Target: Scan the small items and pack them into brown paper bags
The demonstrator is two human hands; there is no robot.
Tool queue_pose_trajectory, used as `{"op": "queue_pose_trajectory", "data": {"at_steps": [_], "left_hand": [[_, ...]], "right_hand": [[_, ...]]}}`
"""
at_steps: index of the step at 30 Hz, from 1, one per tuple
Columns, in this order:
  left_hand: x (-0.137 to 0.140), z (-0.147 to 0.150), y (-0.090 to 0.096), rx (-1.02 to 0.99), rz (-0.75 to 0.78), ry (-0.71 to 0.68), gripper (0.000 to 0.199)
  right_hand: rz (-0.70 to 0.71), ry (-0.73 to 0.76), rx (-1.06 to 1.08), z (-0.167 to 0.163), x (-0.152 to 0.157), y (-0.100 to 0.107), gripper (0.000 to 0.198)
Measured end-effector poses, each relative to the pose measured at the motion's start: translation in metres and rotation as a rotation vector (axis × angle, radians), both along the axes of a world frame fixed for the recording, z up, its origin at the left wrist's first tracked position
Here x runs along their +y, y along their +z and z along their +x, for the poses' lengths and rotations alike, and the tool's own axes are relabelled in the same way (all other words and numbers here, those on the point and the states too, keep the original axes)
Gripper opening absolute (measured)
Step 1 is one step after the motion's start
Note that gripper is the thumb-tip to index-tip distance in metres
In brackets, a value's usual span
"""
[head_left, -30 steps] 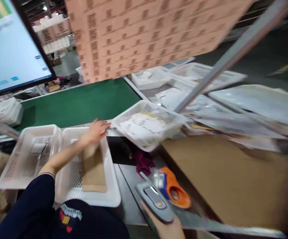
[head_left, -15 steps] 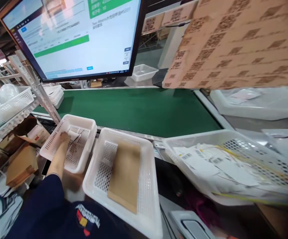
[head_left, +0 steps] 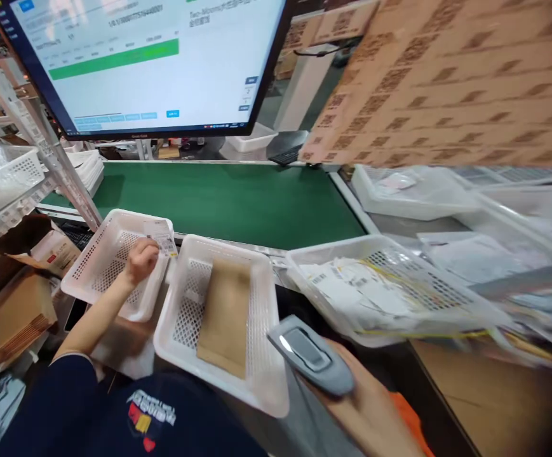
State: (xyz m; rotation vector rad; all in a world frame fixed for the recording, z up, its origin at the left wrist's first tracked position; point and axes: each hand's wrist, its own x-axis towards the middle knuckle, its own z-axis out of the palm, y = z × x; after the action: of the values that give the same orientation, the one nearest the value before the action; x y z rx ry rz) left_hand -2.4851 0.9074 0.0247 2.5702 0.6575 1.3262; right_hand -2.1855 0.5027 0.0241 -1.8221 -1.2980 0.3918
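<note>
Over the left white basket (head_left: 78, 279), my left hand (head_left: 142, 259) is closed on a small clear packet with a printed label (head_left: 162, 238), held up near the basket's far right corner. My right hand (head_left: 352, 387) is wrapped around a grey handheld barcode scanner (head_left: 311, 355), its head pointing left toward the middle white basket (head_left: 282, 387). In that middle basket lies a flat brown envelope (head_left: 225, 317); neither hand touches it. What the packet contains is too blurred to make out.
A green conveyor belt (head_left: 218, 197) runs behind the baskets, under a monitor (head_left: 127, 89). On the right a basket (head_left: 380, 244) holds white labelled packets. A brown sheet printed with codes (head_left: 447, 82) hangs above. Folded cardboard (head_left: 18, 317) is stacked at left.
My left hand has risen from inside the left basket, bringing up the labelled packet. The scanner has come up from the lower edge in my right hand. The whole view has shifted slightly.
</note>
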Motion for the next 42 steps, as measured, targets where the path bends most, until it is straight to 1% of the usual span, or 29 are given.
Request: {"op": "queue_pose_trajectory", "data": {"at_steps": [1, 2, 3, 5, 7, 10, 13, 15, 17, 19, 20, 21, 22, 23, 24, 25, 27, 28, 29, 31, 32, 34, 36, 37, 39, 42], "left_hand": [[-0.015, 0.006, -0.004, -0.021, 0.173, -0.129, 0.018], [-0.028, 0.011, -0.008, -0.035, 0.331, -0.243, 0.015], [-0.040, 0.016, -0.010, -0.042, 0.451, -0.331, 0.013], [-0.059, 0.026, -0.014, -0.038, 0.562, -0.439, 0.013], [-0.070, 0.033, -0.015, -0.033, 0.601, -0.509, 0.014], [-0.076, 0.039, -0.020, -0.019, 0.596, -0.562, 0.015], [-0.077, 0.042, -0.030, 0.013, 0.522, -0.611, 0.015], [-0.083, 0.043, -0.039, 0.127, 0.417, -0.630, 0.015], [-0.095, 0.044, -0.045, 0.377, 0.264, -0.562, 0.016], [-0.108, 0.042, -0.047, 0.689, 0.112, -0.467, 0.012], [-0.112, 0.040, -0.046, 0.823, 0.045, -0.453, 0.013], [-0.114, 0.038, -0.042, 0.917, -0.022, -0.471, 0.018], [-0.111, 0.035, -0.037, 0.963, -0.094, -0.501, 0.024], [-0.105, 0.032, -0.030, 0.957, -0.173, -0.501, 0.026], [-0.094, 0.028, -0.022, 0.907, -0.266, -0.427, 0.025], [-0.079, 0.025, -0.013, 0.835, -0.360, -0.286, 0.022], [-0.041, 0.017, 0.003, 0.692, -0.501, 0.087, 0.017], [-0.022, 0.012, 0.009, 0.647, -0.540, 0.248, 0.016], [-0.003, 0.008, 0.013, 0.627, -0.561, 0.364, 0.014], [0.025, -0.001, 0.013, 0.647, -0.632, 0.489, 0.011], [0.033, -0.005, 0.011, 0.667, -0.691, 0.534, 0.014], [0.042, -0.011, 0.002, 0.700, -0.822, 0.595, 0.020], [0.043, -0.015, -0.006, 0.691, -0.908, 0.620, 0.016], [0.043, -0.016, -0.009, 0.659, -0.927, 0.618, 0.013], [0.043, -0.017, -0.011, 0.561, -0.972, 0.598, 0.015], [0.043, -0.013, -0.004, 0.378, -1.026, 0.505, 0.025]], "right_hand": [[0.067, 0.023, -0.016, -0.004, 0.015, 0.016, 0.038], [0.076, 0.067, 0.001, -0.008, 0.029, 0.031, 0.037], [0.080, 0.099, 0.029, -0.012, 0.042, 0.044, 0.035], [0.048, 0.143, 0.083, -0.019, 0.061, 0.064, 0.035], [0.009, 0.171, 0.101, -0.025, 0.072, 0.074, 0.038], [-0.088, 0.229, 0.057, -0.029, 0.073, 0.077, 0.035], [-0.194, 0.273, 0.019, -0.033, 0.064, 0.072, 0.041], [-0.212, 0.270, 0.029, -0.034, 0.056, 0.066, 0.046], [-0.211, 0.263, 0.055, -0.032, 0.047, 0.056, 0.050], [-0.236, 0.249, 0.069, -0.027, 0.035, 0.040, 0.054], [-0.258, 0.239, 0.067, -0.023, 0.028, 0.029, 0.057], [-0.279, 0.225, 0.057, -0.018, 0.020, 0.016, 0.059], [-0.299, 0.214, 0.042, -0.012, 0.013, 0.002, 0.061], [-0.302, 0.206, 0.025, -0.006, 0.006, -0.012, 0.062], [-0.299, 0.201, 0.009, 0.000, -0.001, -0.026, 0.062], [-0.293, 0.200, 0.000, 0.005, -0.007, -0.037, 0.060], [-0.281, 0.200, -0.001, 0.012, -0.013, -0.053, 0.056], [-0.274, 0.198, 0.004, 0.014, -0.014, -0.056, 0.054], [-0.260, 0.193, 0.009, 0.014, -0.013, -0.056, 0.054], [-0.222, 0.187, 0.011, 0.010, -0.008, -0.051, 0.053], [-0.199, 0.189, 0.011, 0.008, -0.005, -0.048, 0.052], [-0.155, 0.205, 0.016, 0.003, 0.002, -0.043, 0.051], [-0.129, 0.215, 0.035, -0.001, 0.007, -0.042, 0.049], [-0.122, 0.215, 0.045, -0.003, 0.008, -0.042, 0.048], [-0.117, 0.208, 0.055, -0.004, 0.008, -0.042, 0.047], [-0.122, 0.211, 0.035, -0.007, 0.011, -0.034, 0.045]]}}
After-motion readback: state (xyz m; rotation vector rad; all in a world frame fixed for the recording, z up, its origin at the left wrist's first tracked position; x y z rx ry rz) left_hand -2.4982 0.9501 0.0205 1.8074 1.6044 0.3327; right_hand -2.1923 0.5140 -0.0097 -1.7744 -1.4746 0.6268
